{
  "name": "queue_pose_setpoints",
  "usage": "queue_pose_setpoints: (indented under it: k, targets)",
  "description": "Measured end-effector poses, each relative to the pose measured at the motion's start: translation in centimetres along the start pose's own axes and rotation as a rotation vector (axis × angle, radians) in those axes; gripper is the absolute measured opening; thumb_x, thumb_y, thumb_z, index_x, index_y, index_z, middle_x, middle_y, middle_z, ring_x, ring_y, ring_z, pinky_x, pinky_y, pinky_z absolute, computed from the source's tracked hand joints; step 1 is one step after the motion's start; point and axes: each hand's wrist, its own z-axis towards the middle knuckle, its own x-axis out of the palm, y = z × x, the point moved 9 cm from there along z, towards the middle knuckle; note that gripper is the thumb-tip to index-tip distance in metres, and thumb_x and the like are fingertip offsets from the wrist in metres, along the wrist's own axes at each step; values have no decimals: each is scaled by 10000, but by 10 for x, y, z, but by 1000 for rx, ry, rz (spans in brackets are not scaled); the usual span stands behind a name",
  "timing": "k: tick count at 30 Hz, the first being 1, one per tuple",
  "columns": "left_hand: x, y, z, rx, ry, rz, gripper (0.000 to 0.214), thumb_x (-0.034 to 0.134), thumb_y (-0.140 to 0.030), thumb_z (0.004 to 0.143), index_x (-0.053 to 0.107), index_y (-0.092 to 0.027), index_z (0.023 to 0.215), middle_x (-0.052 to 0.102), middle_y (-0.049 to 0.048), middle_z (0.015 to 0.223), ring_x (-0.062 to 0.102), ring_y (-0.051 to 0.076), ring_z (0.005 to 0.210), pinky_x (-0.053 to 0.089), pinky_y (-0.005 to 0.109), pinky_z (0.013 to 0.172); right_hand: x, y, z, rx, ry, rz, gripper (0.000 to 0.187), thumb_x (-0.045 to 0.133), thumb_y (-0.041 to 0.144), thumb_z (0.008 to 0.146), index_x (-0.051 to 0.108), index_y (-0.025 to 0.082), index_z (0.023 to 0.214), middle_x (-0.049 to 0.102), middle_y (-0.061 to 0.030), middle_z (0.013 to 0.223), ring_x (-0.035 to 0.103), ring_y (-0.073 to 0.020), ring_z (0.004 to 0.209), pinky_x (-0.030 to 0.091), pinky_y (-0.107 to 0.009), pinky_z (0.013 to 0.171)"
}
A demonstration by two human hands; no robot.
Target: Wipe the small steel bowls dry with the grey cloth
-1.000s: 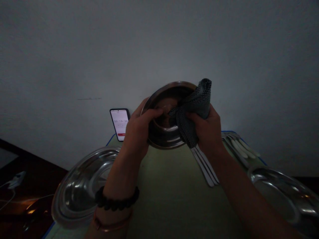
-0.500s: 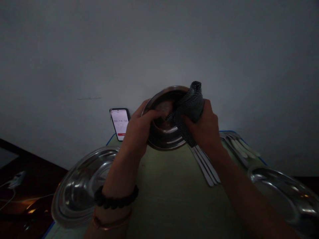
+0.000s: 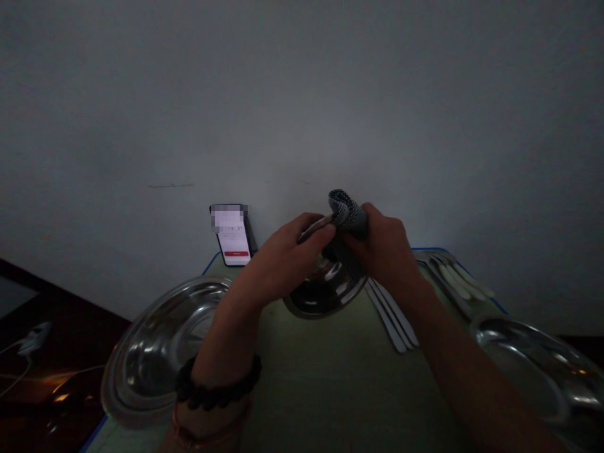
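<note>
The shiny metal bowl is up in the air over the green table, tipped on its side in front of us. Our left hand has its thumb and fingers closed in a pinch on the bowl's edge. Our right hand is curled tight around a bunched-up dark cloth, which is pressed to the same edge. We can't see all of the fingers there.

We think we are at the wiping part, rubbing the edge of the bowl. To wipe more, we would need a firm pinch on the left, a little turn of the bowl, and the cloth pushed flat on the next bit.

Just under our right wrist lie some long metal handles. Farther right is more cutlery. A big basin sits on our left, and a second shiny dish on our right. A phone leans on the wall.
</note>
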Motion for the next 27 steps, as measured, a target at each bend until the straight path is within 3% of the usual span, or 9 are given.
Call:
queue_pose_setpoints:
  k: [15,22,27]
  targets:
    - [-7,2,-2,-8,-58,97,391,507,-457,833,600,-205,1117,660,114,1085,610,264,994,470,378,827,12,5,-2,-38,84,36,204,560,396,777,487,206,775,618,-51,654,564,-188,565,290,-279,503]
    - [-19,5,-2,-51,-107,37,477,517,-510,823,564,-177,1162,692,102,928,645,230,806,499,343,703,11,-4,-2,74,28,157,261,595,450,759,556,197,815,646,-64,731,599,-223,670,370,-302,552]
    - [-44,-4,-6,95,-316,-110,396,533,-490,825,621,-212,1092,689,51,961,631,212,898,504,295,776,23,-13,-4,168,-39,422,328,550,442,805,585,178,997,671,-110,984,610,-246,898,456,-380,759]
